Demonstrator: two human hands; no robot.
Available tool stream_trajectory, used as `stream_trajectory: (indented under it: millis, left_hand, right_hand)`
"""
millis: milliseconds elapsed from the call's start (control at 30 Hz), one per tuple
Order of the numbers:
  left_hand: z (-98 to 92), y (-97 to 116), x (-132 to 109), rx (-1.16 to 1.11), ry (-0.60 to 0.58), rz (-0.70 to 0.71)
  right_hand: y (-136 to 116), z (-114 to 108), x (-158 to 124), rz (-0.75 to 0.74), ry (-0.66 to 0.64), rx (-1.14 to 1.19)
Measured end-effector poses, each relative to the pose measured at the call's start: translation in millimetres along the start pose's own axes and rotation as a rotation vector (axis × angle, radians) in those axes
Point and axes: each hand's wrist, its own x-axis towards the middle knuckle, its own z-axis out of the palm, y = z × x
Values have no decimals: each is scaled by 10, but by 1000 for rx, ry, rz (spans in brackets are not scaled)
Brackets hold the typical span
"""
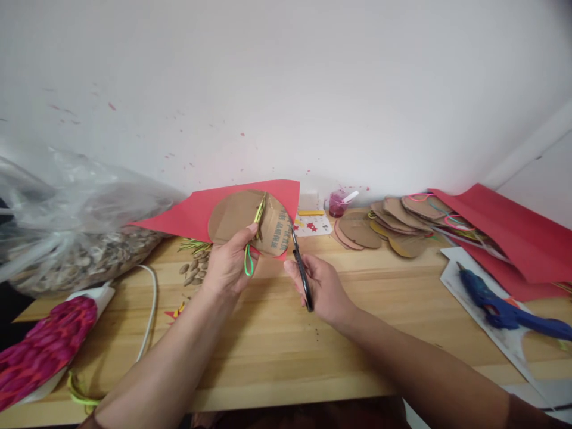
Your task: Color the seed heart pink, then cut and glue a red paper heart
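Note:
My left hand (227,265) is closed on a round cardboard disc (239,217) backed by a sheet of red paper (192,211), held up above the wooden table (277,345). A green cord loop (248,262) hangs from the disc by my thumb, and a gold strip runs down its middle. My right hand (324,289) grips black scissors (300,268), whose blades point up along the right edge of the disc, into the red paper.
A clear plastic bag of seeds (75,238) sits at the left, with a pink patterned roll (40,351) in front. Loose seeds (192,268) lie near a white cable (149,304). A stack of cardboard discs (393,223), more red paper (513,232) and a blue glue gun (504,307) lie at the right.

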Motion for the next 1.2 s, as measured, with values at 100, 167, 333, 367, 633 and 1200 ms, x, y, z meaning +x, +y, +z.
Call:
stream_trajectory:
  millis: [100,167,333,367,633,1200]
  left_hand:
    - [-10,7,13,8,-21,13]
    - [-10,12,18,9,-31,27]
    - [-4,17,31,24,-10,14]
    - [-10,10,38,25,-13,17]
    - [-87,-102,67,66,-129,53]
    - [-101,-158,47,66,-111,5]
  right_hand:
    - [-28,-17,1,-5,4,-21]
    - [-29,-23,5,-7,7,-32]
    - [-2,-23,22,12,-24,3]
    - [5,-25,28,13,-35,14]
    - [53,-100,85,55,-125,94]
    - [33,-124,119,87,-144,201]
